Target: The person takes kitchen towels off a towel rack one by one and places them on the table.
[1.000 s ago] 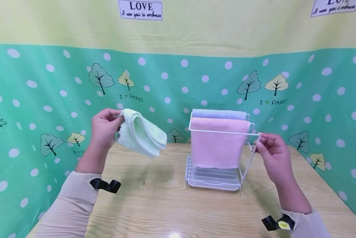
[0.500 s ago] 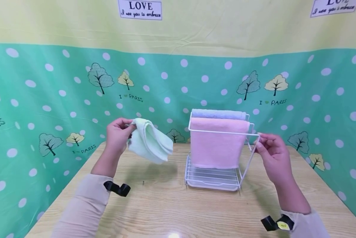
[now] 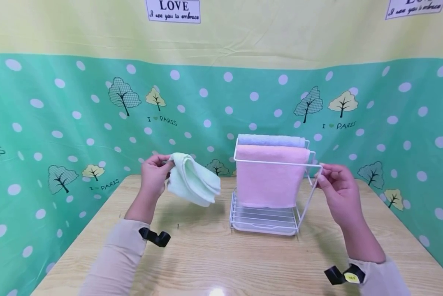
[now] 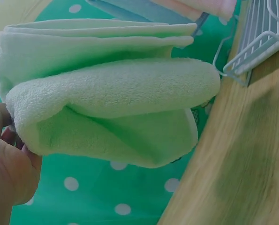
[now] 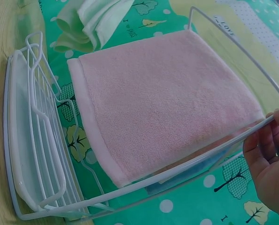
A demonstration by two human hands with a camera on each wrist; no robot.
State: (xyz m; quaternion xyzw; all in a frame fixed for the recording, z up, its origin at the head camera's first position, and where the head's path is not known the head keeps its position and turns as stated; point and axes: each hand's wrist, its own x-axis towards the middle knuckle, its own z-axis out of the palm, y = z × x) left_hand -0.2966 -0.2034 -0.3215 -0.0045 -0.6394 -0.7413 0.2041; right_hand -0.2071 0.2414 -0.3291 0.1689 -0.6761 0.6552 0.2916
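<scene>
My left hand pinches a folded pale green towel by one end, held in the air left of a white wire rack. In the left wrist view the loose folds of the green towel fan out from the fingers. My right hand grips the rack's upper right front corner between thumb and fingers. Over the rack's bars hang a pink towel in front and a blue towel behind it, mostly hidden. The right wrist view shows the pink towel lying smooth over its bar.
The rack stands on a wooden table, with a wire shelf and a pale tray at its base. A tiny dark speck lies on the wood. Behind hangs a green and yellow printed curtain.
My left hand has moved right and somewhat down with the green towel, closer to the rack. The right hand has stayed on the rack's corner, and the hung towels have not moved.
</scene>
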